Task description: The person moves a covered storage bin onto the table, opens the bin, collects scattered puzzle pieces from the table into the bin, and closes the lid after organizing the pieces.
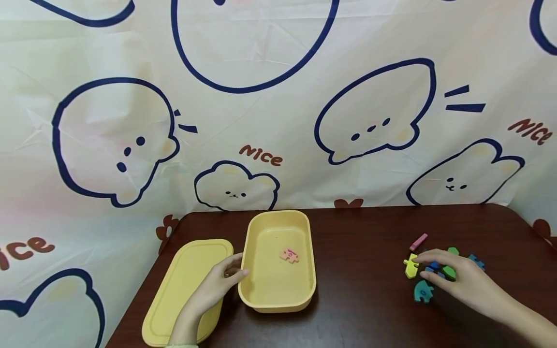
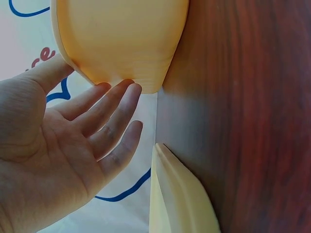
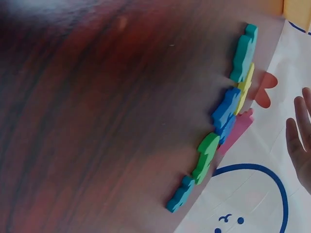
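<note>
- Box, yellow [image 1: 265, 285], head view: pink piece [image 1: 289, 255] inside, near its middle.
- Left hand [image 1: 215, 282]: fingers loosely extended, tips touching box at nine o'clock.
- Lid, yellow [image 1: 184, 282]: flat, between eight and nine o'clock from box.
- Right hand [image 1: 457, 275]: box's three o'clock, above coloured pieces; fingers parted, grasp empty; yellow piece [image 1: 410, 269] at its nine o'clock, teal piece [image 1: 422, 291] at eight.
- Left wrist view: box at hand's one o'clock, lid at four.
- Right wrist view: extended fingers; coloured pieces [image 3: 206, 158] at hand's nine o'clock, well apart.
</note>
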A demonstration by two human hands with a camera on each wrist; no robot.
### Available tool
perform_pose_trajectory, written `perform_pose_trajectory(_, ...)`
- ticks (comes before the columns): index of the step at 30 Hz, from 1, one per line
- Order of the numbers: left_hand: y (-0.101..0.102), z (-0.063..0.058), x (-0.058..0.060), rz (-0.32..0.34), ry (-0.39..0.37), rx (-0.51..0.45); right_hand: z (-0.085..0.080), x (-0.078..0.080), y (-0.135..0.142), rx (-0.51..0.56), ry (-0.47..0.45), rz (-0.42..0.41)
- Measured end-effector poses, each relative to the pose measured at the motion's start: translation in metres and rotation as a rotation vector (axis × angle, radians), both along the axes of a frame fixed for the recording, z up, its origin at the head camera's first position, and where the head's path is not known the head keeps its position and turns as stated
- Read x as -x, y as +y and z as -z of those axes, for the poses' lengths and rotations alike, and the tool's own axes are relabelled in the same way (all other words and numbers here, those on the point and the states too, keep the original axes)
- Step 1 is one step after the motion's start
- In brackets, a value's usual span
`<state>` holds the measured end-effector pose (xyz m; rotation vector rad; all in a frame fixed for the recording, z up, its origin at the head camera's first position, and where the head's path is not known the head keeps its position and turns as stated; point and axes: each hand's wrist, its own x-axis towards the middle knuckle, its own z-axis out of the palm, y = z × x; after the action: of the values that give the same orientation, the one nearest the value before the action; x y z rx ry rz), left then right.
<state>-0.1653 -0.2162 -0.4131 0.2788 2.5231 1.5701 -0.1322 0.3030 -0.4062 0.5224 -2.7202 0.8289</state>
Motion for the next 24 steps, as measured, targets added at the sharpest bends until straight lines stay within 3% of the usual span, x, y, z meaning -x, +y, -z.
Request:
perform_pose_trajectory(15,-0.001,-0.001,0.000,-0.006,0.005,0.010,0.018,-0.002,0.018,0.031,0.013,-0.026)
perform_pose_trajectory(24,0.000,0.000,0.000,0.000,0.002,0.007,0.027,-0.003,0.024,0.024,-0.076,-0.056)
